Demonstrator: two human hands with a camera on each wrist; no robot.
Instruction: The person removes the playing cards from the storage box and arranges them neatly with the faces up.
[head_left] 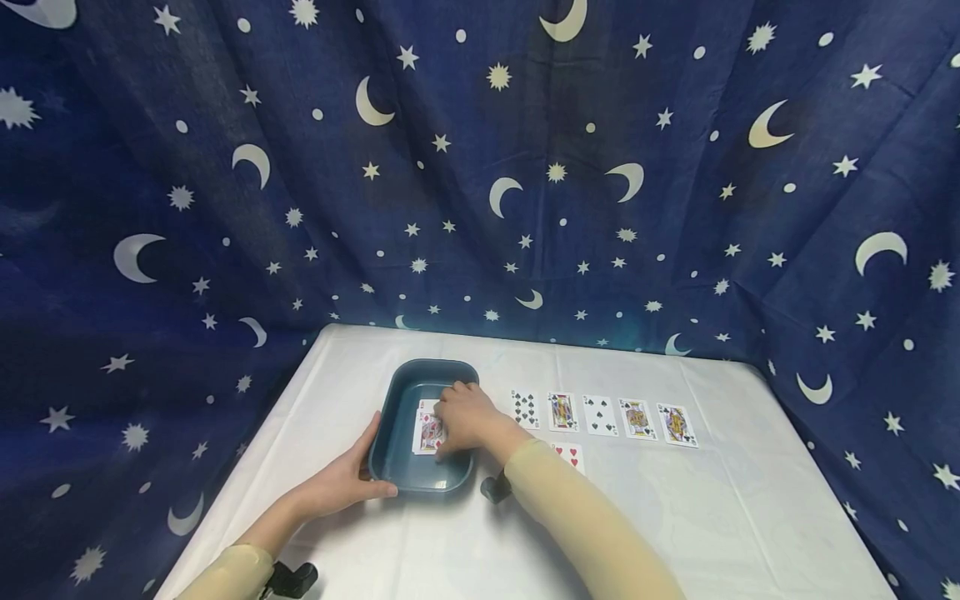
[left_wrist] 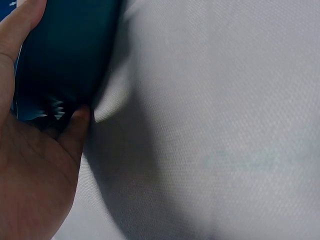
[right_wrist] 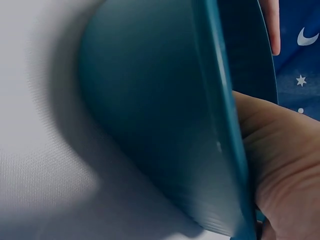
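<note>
Head view, item one: blue tray [head_left: 401,392], on the white bench [head_left: 675,517] at about 10 o'clock of its centre, long axis running 12 to 6. Inside it, a face-up playing card [head_left: 427,433], diamonds; my right hand [head_left: 468,421] lies over the card's 3 o'clock edge, fingers curled down on it, though I cannot tell whether they pinch it. My left hand [head_left: 348,479] clasps the tray's near 7 o'clock corner, thumb along the rim. Item two: a row of five cards [head_left: 600,414] at 3 o'clock of the tray. Item three: a hearts card [head_left: 567,455] just nearer me. Backdrop: star-and-moon cloth [head_left: 480,167].
</note>
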